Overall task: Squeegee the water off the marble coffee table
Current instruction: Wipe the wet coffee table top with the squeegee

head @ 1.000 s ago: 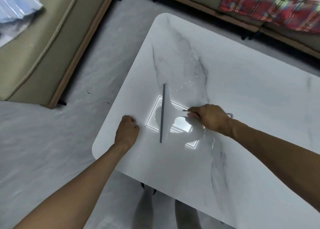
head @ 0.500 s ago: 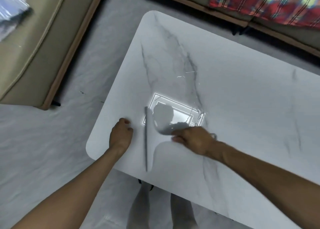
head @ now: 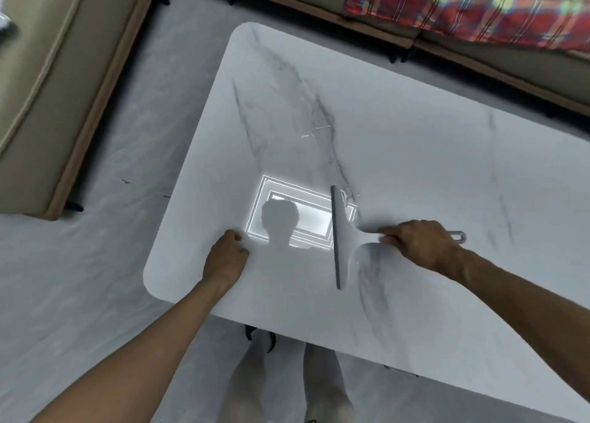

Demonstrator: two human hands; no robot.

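The white marble coffee table (head: 415, 154) with grey veins fills the middle of the view. A grey squeegee (head: 343, 240) lies blade-down on it, blade running near to far, its handle pointing right. My right hand (head: 421, 243) grips that handle, and the handle's loop end sticks out past my fingers. My left hand (head: 226, 256) rests on the table near its left edge, fingers curled loosely with the knuckles on the marble. A few thin streaks of water (head: 316, 132) glint further back on the top. A ceiling light reflects brightly between the hands.
A beige sofa (head: 48, 80) with a wooden base stands at the left. Another sofa (head: 498, 45) carrying a red plaid blanket (head: 463, 4) runs along the far side. Grey floor (head: 111, 263) lies between sofa and table. My legs (head: 287, 384) stand at the table's near edge.
My right hand has carried the squeegee from beside the left hand back to the right, toward the table's middle. The left hand has stayed in place.
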